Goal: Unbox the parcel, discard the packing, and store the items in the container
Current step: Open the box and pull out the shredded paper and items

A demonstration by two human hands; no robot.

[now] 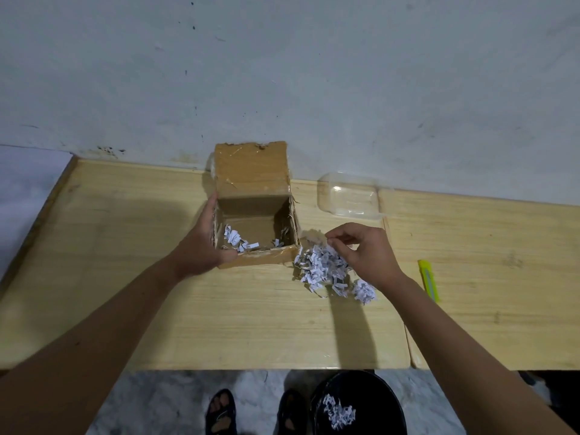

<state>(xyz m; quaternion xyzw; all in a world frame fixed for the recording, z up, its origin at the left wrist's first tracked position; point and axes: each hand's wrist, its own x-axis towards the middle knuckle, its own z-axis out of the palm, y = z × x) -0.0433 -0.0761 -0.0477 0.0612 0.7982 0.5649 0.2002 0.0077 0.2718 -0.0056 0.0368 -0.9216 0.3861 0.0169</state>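
Steadying an open cardboard box (255,215) on a wooden table (219,324), the left hand (204,243) grips the box's left wall, thumb curled over the near corner and fingers laid along the outside. Just right of the box, the right hand (364,252) holds a clump of shredded paper (326,270), fingertips pinched together in the strands; more shreds hang loose below it. A few shreds remain on the box floor (238,240); no packed item shows inside. Beyond the box to the right lies a clear plastic container (348,194), its inside seemingly bare. Further right of the box is a yellow utility knife (428,279). On the floor, nearer than the box, a black bin (357,403) already holds shreds.

Likely risk: the pinch catches only a few strands, so loose pieces could scatter over the table or floor on the way to the bin, needing a second sweep
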